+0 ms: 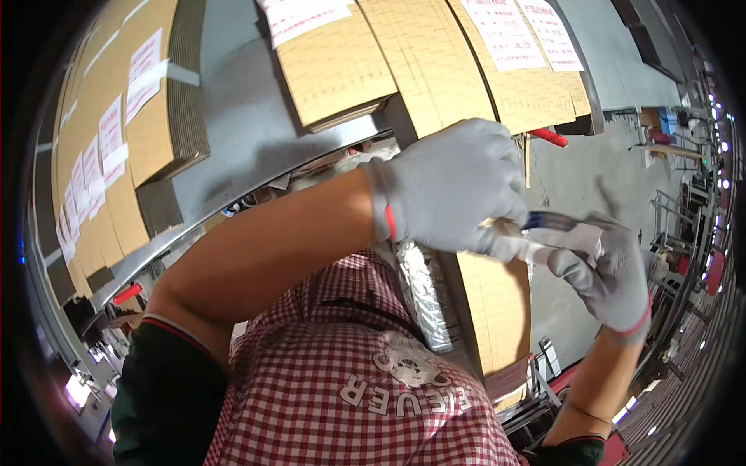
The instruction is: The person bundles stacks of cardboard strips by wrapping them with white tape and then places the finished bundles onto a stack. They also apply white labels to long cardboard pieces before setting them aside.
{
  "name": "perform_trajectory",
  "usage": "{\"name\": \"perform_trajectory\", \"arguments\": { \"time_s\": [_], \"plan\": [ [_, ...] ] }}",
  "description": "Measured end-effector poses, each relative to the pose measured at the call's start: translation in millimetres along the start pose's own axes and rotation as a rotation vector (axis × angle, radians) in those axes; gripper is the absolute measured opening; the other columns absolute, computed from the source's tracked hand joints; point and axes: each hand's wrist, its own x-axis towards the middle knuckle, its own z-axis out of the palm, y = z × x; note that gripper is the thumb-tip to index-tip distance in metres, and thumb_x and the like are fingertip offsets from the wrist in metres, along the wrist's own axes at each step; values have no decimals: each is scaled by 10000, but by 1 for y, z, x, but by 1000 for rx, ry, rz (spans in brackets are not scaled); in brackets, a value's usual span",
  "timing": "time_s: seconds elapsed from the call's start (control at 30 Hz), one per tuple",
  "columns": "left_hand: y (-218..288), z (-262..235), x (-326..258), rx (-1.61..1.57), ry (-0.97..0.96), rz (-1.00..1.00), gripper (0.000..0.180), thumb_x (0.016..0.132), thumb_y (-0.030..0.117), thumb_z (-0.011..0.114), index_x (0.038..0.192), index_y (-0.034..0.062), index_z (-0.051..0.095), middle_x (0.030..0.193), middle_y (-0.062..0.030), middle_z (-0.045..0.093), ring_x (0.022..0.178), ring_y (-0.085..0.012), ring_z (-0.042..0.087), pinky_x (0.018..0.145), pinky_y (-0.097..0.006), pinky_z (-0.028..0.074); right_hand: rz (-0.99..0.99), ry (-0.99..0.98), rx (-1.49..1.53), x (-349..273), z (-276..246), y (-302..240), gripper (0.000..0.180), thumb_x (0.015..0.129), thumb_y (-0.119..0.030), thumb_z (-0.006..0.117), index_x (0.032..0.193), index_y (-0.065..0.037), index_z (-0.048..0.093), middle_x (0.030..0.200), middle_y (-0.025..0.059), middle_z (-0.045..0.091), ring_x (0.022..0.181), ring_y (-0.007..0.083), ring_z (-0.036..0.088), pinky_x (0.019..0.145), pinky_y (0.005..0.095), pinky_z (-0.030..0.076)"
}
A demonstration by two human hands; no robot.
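My left hand [458, 186], in a grey knit glove, reaches across the front of me with its fingers curled closed. A small tan piece [501, 227] shows at its fingertips. Close by on the right, my gloved right hand [614, 268] is bent round a blurred, curved thing [553, 222] with a dark blue band and pale edges. A white strip [536, 252] spans the gap between both hands; what it belongs to cannot be made out. Below and behind the left hand stands a long stack of tan cardboard [493, 311].
Cardboard stacks with paper labels lie at far left [128, 155] and top centre [334, 70] on a grey metal table [241, 101]. A red handle [549, 137] juts out beyond the left hand. A foil-wrapped bar [423, 299] runs beside my apron. Grey floor [571, 175] lies to the right.
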Motion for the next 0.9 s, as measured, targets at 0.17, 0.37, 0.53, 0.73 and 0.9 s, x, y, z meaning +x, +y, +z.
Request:
{"name": "perform_trajectory", "arguments": {
  "time_s": [0.17, 0.37, 0.53, 0.73, 0.9],
  "plan": [
    [12, -6, -1, 293, -111, 77, 613, 729, 311, 736, 1318, 267, 572, 1246, -100, 574, 1238, -269, 488, 1128, -419, 305, 148, -122, -876, 29, 86, 97, 170, 795, -310, 637, 748, -150, 671, 711, 65, 666, 713, 266, 658, 999, 441, 385],
    [74, 61, 6, 115, 26, 37, 236, 792, 215, 629, 991, 91, 657, 1134, -100, 595, 1155, -272, 536, 1030, -419, 424, -80, 292, -489, -2, 61, 80, 223, 835, -114, 600, 1029, -116, 710, 677, 71, 638, 692, 251, 623, 954, 438, 373],
    [84, 14, -32, -420, 353, -520, 248, 791, 268, 753, 735, 61, 630, 860, -68, 649, 745, -216, 629, 594, -323, 499, 84, 43, 23, -26, 27, -27, 311, 775, -31, 548, 1057, -40, 680, 734, 82, 630, 811, 259, 609, 949, 439, 369],
    [74, 15, -127, -277, 17, -564, 140, 807, 179, 655, 686, 109, 648, 600, -10, 548, 497, -189, 545, 519, -311, 458, 467, 342, 757, -20, 20, 3, 98, 818, -114, 682, 888, -47, 699, 853, 98, 690, 852, 245, 682, 910, 385, 470],
    [-22, 112, -82, -1121, 407, -512, 299, 891, 214, 687, 1052, -38, 674, 1072, -147, 678, 977, -192, 631, 845, -311, 515, -74, 21, 30, 33, 103, 124, 152, 873, -70, 581, 969, -21, 687, 974, 187, 680, 880, 333, 658, 785, 392, 514]
  ]
}}
